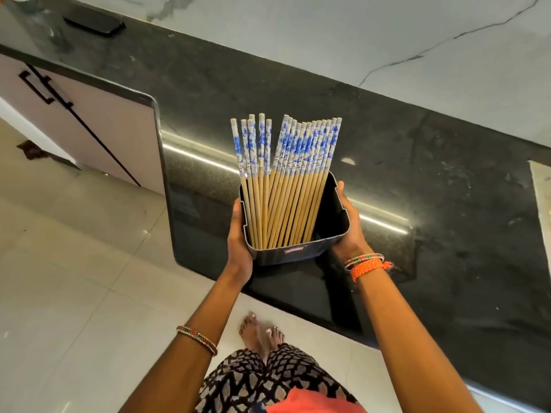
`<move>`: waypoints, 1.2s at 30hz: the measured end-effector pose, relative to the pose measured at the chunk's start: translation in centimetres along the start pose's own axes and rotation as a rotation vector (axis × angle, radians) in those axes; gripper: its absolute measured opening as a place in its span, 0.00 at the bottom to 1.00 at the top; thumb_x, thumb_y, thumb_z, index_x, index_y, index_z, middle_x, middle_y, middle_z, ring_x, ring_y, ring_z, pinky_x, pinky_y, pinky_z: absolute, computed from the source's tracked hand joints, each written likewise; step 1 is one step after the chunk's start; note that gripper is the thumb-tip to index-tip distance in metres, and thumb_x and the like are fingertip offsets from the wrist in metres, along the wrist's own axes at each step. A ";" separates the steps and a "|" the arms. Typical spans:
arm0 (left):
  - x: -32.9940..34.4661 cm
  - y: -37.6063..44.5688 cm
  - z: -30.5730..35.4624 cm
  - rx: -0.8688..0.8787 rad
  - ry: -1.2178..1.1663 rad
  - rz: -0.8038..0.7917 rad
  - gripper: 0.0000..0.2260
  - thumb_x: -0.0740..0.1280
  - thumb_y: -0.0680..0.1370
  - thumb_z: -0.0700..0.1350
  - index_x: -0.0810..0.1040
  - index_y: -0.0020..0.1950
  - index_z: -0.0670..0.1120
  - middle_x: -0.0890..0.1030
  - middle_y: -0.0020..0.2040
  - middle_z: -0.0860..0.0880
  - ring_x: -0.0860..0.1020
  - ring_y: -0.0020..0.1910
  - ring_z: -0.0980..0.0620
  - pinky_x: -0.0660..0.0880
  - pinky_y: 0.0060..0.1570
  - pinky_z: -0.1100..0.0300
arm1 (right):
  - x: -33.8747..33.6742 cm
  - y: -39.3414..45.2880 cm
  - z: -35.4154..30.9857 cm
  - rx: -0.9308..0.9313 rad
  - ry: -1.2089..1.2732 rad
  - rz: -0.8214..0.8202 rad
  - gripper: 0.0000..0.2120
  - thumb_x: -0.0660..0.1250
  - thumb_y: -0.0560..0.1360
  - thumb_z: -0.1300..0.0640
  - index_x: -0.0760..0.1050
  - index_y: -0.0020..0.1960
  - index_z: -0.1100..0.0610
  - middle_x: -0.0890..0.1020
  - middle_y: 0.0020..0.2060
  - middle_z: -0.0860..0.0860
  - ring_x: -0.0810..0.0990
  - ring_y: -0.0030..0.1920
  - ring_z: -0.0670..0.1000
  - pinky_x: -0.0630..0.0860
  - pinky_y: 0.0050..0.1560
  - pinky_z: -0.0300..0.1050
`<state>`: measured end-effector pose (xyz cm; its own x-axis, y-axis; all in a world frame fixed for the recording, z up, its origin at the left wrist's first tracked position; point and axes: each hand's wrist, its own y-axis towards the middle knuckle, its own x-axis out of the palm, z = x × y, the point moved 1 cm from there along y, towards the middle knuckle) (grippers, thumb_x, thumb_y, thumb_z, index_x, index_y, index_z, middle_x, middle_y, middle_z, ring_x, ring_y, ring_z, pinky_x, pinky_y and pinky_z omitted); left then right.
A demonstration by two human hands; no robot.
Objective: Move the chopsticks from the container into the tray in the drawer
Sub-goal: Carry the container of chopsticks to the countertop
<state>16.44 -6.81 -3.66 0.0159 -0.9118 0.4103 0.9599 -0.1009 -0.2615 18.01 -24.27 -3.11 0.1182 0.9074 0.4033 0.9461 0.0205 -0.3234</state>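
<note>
Left hand: the left hand (pixel 238 239) grips the left wall of the container (pixel 334 216), thumb along the rim, fingers curled round the outside.
Right hand: the right hand (pixel 348 225) clasps the right wall, thumb on the rim, fingers hidden behind it.
Wrists: a bangle (pixel 196 339) on the left forearm; bangles and an orange band (pixel 368 265) on the right wrist.
Surface: a glossy black counter (pixel 417 174) with grey veins; the container is held at its near left corner. Whether the base touches the counter cannot be told.
Room: pale floor tiles (pixel 74 263), a white cabinet (pixel 89 120) with a black handle on the left, a marbled wall (pixel 387 31) behind the counter.
Chopsticks: the chopsticks (pixel 286 180) are tan wood with blue-and-white flowered tops.
Container: dark and rectangular with rounded corners; the chopsticks stand in it, tops well above the far rim, in two bunches, leaving the right side bare.
</note>
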 end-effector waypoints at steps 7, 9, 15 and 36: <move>-0.8 -1.3 1.7 0.112 0.002 0.085 0.22 0.43 0.83 0.48 0.77 0.54 0.54 0.86 0.45 0.60 0.82 0.48 0.63 0.78 0.45 0.69 | 2.7 -0.3 -1.4 0.071 0.084 -0.113 0.24 0.50 0.79 0.40 0.81 0.54 0.51 0.85 0.51 0.50 0.83 0.55 0.50 0.80 0.54 0.48; -2.3 -2.8 2.7 0.146 -0.055 0.142 0.22 0.43 0.83 0.45 0.77 0.52 0.52 0.86 0.43 0.60 0.83 0.46 0.63 0.79 0.45 0.67 | 5.1 -0.5 -1.8 0.087 0.069 -0.208 0.24 0.49 0.80 0.40 0.78 0.57 0.52 0.85 0.52 0.50 0.82 0.56 0.51 0.79 0.57 0.52; -8.8 -10.3 4.0 0.375 -0.200 0.587 0.21 0.48 0.83 0.40 0.78 0.45 0.53 0.84 0.32 0.62 0.82 0.34 0.67 0.76 0.31 0.74 | 14.6 -2.4 1.8 0.177 0.050 -0.511 0.21 0.49 0.82 0.47 0.81 0.57 0.51 0.85 0.53 0.48 0.82 0.56 0.48 0.79 0.56 0.44; -23.7 -70.0 -8.1 0.827 -0.529 1.902 0.17 0.51 0.81 0.49 0.80 0.48 0.47 0.86 0.40 0.56 0.84 0.38 0.59 0.80 0.36 0.67 | 39.3 -52.8 36.5 0.917 -0.379 -1.661 0.27 0.47 0.82 0.50 0.85 0.43 0.48 0.87 0.41 0.46 0.85 0.44 0.45 0.81 0.39 0.37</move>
<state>-53.36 18.66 -2.19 0.7786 0.5147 0.3590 -0.4451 0.8563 -0.2621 -38.33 25.63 -1.44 -0.7730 -0.2203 0.5949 -0.4101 0.8890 -0.2036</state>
